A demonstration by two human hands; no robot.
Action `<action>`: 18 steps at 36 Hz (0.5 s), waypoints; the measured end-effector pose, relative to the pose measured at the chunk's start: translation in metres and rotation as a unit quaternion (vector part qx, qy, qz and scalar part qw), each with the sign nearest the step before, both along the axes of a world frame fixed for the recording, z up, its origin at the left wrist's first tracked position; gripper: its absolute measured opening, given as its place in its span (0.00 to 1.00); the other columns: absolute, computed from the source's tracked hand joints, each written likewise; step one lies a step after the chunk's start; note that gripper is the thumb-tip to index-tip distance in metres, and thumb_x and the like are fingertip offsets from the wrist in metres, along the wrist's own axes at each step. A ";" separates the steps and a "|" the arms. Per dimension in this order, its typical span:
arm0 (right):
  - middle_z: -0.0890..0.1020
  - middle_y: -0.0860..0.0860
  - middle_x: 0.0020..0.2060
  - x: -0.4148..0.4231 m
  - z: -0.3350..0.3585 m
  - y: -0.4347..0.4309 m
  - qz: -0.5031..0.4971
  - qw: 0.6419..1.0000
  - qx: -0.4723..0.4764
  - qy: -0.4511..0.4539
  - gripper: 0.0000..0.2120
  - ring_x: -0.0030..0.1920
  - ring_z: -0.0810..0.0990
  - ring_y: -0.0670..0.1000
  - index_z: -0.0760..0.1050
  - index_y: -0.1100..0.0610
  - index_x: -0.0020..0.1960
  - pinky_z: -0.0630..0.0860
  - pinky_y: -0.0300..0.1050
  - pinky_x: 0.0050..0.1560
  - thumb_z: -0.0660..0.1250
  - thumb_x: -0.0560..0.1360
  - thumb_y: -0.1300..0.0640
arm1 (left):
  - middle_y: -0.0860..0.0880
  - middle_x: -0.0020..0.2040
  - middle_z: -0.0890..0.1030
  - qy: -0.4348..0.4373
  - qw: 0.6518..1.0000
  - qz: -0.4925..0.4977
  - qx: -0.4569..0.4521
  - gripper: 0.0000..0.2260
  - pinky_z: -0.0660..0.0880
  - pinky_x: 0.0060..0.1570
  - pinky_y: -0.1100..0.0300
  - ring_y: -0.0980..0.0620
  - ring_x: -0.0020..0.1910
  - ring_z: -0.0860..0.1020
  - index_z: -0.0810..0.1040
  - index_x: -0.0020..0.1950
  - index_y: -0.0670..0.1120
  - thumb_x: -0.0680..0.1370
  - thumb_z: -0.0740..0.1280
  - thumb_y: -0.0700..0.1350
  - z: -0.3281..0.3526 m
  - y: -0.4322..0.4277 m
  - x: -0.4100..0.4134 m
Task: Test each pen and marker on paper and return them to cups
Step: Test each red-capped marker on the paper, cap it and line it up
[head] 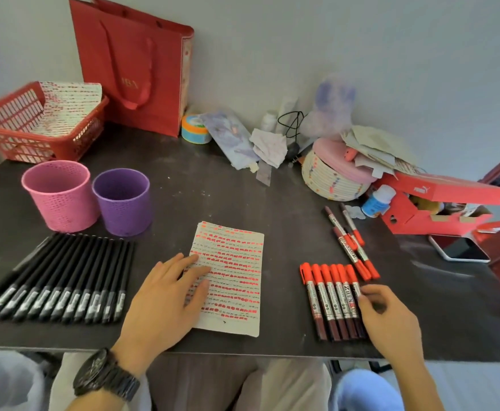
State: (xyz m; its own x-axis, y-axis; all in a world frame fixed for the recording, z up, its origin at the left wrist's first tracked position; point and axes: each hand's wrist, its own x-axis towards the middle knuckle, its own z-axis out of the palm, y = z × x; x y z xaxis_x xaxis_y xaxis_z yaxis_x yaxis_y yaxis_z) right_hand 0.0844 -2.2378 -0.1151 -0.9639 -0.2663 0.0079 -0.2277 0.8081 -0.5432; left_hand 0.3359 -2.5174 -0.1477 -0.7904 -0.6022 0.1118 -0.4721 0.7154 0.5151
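A sheet of paper [237, 262] covered in rows of red test marks lies at the middle of the dark table [213, 188]. My left hand [165, 295] rests flat on its left edge, fingers straight. To the right lies a neat row of several red-capped markers [329, 298]. My right hand [388, 321] pinches the rightmost marker of that row, which still lies on the table. Three more red markers [352, 241] lie loose behind the row. Several black pens [59, 280] lie side by side at the left. A pink cup [62, 200] and a purple cup [124, 206] stand behind the pens.
A red mesh basket [29, 129] and a red paper bag [133, 63] stand at the back left. A woven basket with a pink lid [331, 176], a red shoe box [438, 203] and a phone [459, 247] crowd the right side. The table's front edge runs just under my wrists.
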 end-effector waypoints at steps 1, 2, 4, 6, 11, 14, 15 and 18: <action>0.83 0.42 0.45 0.000 0.000 0.001 0.000 1.000 0.001 -0.001 0.06 0.44 0.78 0.44 0.76 0.41 0.52 0.70 0.46 0.45 0.68 0.79 0.51 | 0.58 0.77 0.67 0.001 1.000 0.002 0.000 0.20 0.51 0.80 0.53 0.56 0.79 0.59 0.74 0.72 0.59 0.83 0.55 0.59 -0.001 0.000 0.000; 0.83 0.42 0.45 0.000 0.000 0.001 0.001 1.000 0.001 -0.001 0.06 0.44 0.78 0.44 0.76 0.40 0.52 0.70 0.47 0.46 0.68 0.79 0.51 | 0.58 0.77 0.67 0.006 1.000 0.002 0.000 0.20 0.51 0.79 0.53 0.56 0.79 0.59 0.74 0.72 0.59 0.83 0.55 0.59 -0.001 0.000 0.000; 0.83 0.42 0.45 -0.001 0.001 0.002 0.006 1.000 -0.001 -0.002 0.05 0.44 0.79 0.44 0.76 0.40 0.52 0.70 0.47 0.47 0.68 0.79 0.51 | 0.58 0.77 0.68 0.010 1.000 0.003 -0.001 0.20 0.51 0.79 0.53 0.56 0.79 0.60 0.74 0.72 0.59 0.82 0.54 0.60 -0.002 0.000 -0.001; 0.83 0.43 0.45 -0.002 0.002 0.002 0.006 1.000 0.001 -0.002 0.05 0.45 0.79 0.46 0.76 0.41 0.53 0.70 0.47 0.48 0.69 0.78 0.50 | 0.58 0.77 0.68 0.011 1.000 0.002 -0.004 0.23 0.51 0.79 0.54 0.56 0.79 0.59 0.74 0.72 0.59 0.82 0.51 0.62 -0.003 0.000 -0.001; 0.84 0.43 0.44 -0.012 0.013 -0.002 0.006 0.999 0.000 0.035 0.04 0.45 0.80 0.49 0.77 0.42 0.53 0.71 0.49 0.48 0.68 0.78 0.48 | 0.58 0.76 0.69 0.021 1.000 0.005 -0.011 0.22 0.51 0.79 0.54 0.55 0.78 0.61 0.75 0.72 0.59 0.83 0.51 0.62 -0.005 0.000 0.000; 0.84 0.45 0.46 -0.025 0.024 -0.014 0.018 0.998 0.011 0.061 0.04 0.47 0.81 0.51 0.77 0.42 0.53 0.72 0.49 0.49 0.68 0.78 0.49 | 0.57 0.75 0.69 0.023 1.000 0.006 -0.008 0.18 0.51 0.78 0.55 0.55 0.78 0.62 0.75 0.71 0.59 0.82 0.61 0.57 -0.005 0.000 0.000; 0.84 0.47 0.47 -0.031 0.028 -0.019 0.021 0.997 0.018 0.069 0.05 0.49 0.81 0.52 0.78 0.43 0.53 0.73 0.49 0.50 0.68 0.78 0.49 | 0.57 0.75 0.70 0.023 1.000 0.004 -0.008 0.18 0.52 0.78 0.55 0.55 0.78 0.62 0.76 0.71 0.59 0.82 0.62 0.56 -0.005 0.000 0.001; 0.84 0.49 0.52 -0.050 0.037 -0.037 0.030 0.995 0.063 0.078 0.08 0.54 0.82 0.56 0.78 0.47 0.57 0.74 0.51 0.52 0.68 0.78 0.48 | 0.57 0.75 0.70 0.026 1.000 0.004 -0.005 0.17 0.51 0.78 0.56 0.55 0.77 0.63 0.76 0.70 0.59 0.80 0.64 0.56 -0.006 -0.001 0.001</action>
